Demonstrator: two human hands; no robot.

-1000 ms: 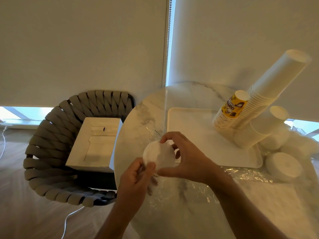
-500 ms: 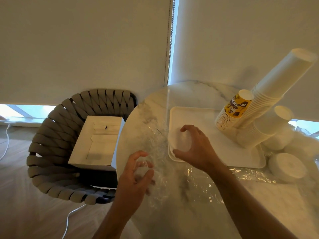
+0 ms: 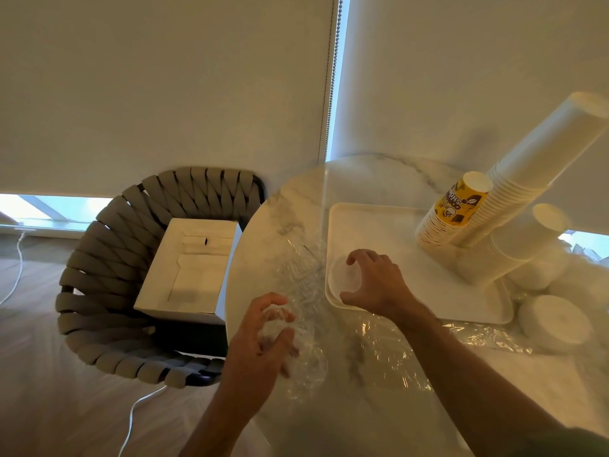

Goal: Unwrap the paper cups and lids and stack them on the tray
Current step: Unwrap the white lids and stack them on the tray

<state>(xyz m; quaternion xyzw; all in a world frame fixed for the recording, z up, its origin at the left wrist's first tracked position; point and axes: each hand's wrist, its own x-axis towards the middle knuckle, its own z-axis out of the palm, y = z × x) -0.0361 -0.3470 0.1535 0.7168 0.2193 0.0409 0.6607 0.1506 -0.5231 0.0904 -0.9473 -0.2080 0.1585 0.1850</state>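
A white tray (image 3: pixel 389 225) lies on the round marble table (image 3: pixel 290 206). My right hand (image 3: pixel 375 285) grips a stack of white lids (image 3: pixel 344 278) standing on the tray's near left corner. My left hand (image 3: pixel 263 338) holds crumpled clear plastic wrap (image 3: pixel 306 354) over the table's left edge. At the tray's far right stand a tall leaning stack of white paper cups (image 3: pixel 534 163), a shorter stack with a yellow printed cup (image 3: pixel 458 206) on top, and another short white cup stack (image 3: pixel 524 245).
More clear wrap (image 3: pixel 474 334) lies spread on the table near the tray. A wrapped roll of white lids (image 3: pixel 553 321) and other wrapped packs sit at the right edge. A woven chair (image 3: pixel 108 258) on the left holds an open white box (image 3: pixel 194 272).
My right hand has carried the lid stack from mid-air down onto the tray's near left corner. My left hand kept the plastic wrap and has drawn back toward me.
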